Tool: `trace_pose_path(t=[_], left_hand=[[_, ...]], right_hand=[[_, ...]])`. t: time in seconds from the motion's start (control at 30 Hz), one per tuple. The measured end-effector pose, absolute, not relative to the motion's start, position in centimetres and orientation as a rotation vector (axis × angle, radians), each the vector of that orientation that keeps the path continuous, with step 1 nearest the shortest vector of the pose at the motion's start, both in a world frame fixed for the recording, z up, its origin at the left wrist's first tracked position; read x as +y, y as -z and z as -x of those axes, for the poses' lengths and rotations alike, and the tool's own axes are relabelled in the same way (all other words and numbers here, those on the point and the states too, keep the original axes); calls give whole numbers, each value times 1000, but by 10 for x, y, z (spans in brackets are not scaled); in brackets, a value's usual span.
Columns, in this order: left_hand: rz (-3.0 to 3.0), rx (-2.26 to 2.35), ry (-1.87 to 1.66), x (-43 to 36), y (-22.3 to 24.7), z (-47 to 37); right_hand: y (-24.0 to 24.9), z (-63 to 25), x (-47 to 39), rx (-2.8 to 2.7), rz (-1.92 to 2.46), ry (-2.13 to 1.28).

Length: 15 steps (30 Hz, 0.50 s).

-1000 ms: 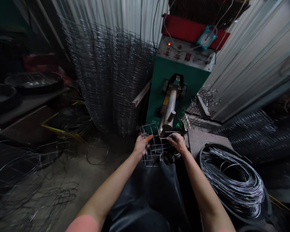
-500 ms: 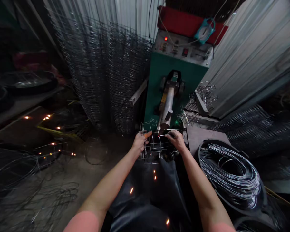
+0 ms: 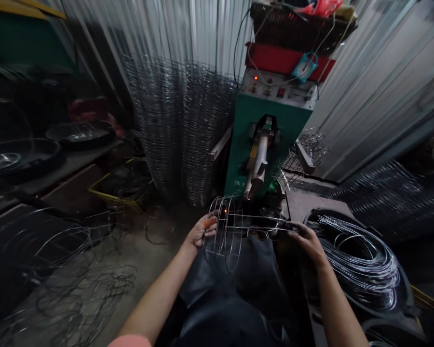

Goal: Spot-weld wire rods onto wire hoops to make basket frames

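My left hand (image 3: 202, 230) is closed on the left side of a round wire frame (image 3: 240, 226), a cage of thin metal hoops joined by cross wires. An orange wrap (image 3: 210, 221) shows around one of its fingers. Two straight wires (image 3: 264, 228) run from the hoops toward my right hand (image 3: 307, 241), whose fingers are pinched at their right ends. The frame hangs over my dark apron (image 3: 231, 294), just below the electrode arm (image 3: 259, 161) of a green welding machine (image 3: 271, 108). A small glowing spot shows at the hoops.
At right, a black tub (image 3: 407, 282) holds coiled wire (image 3: 361, 255). Tall stacks of wire hoops (image 3: 159, 115) lean on the corrugated wall behind. Loose wire (image 3: 90, 294) and a yellow-edged crate (image 3: 115, 195) lie on the left floor. A wicker basket (image 3: 296, 31) tops the machine.
The wire frame has come down away from the electrode tip and turned, showing its hoops. My right hand has moved right, away from the electrode. The flying sparks are gone, and the camera view has shifted.
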<state>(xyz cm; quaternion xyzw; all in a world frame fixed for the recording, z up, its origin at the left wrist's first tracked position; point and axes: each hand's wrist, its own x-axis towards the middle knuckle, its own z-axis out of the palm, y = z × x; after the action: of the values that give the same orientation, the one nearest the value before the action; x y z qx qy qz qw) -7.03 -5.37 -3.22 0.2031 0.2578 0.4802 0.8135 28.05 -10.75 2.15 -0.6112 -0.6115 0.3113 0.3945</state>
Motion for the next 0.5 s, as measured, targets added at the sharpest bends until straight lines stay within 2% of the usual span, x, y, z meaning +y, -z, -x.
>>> trace_pose_path(t=[0.17,0.3,0.4,0.5], left_hand=[[-405,509,-1034,-62,29,74],[-460,552,-1014,-68,37,81],[-622,794,-935,-67,33,93],[-952,1114,-1124,-68,6,99]], right_hand=[[-40,-274,-120,-1477,1424,-886],[-48,-264,-121,-1435,1339,-775],[-61,-245,-120,-1452,1339,-595],[-78,-214,-120,-1575,1324,-431]])
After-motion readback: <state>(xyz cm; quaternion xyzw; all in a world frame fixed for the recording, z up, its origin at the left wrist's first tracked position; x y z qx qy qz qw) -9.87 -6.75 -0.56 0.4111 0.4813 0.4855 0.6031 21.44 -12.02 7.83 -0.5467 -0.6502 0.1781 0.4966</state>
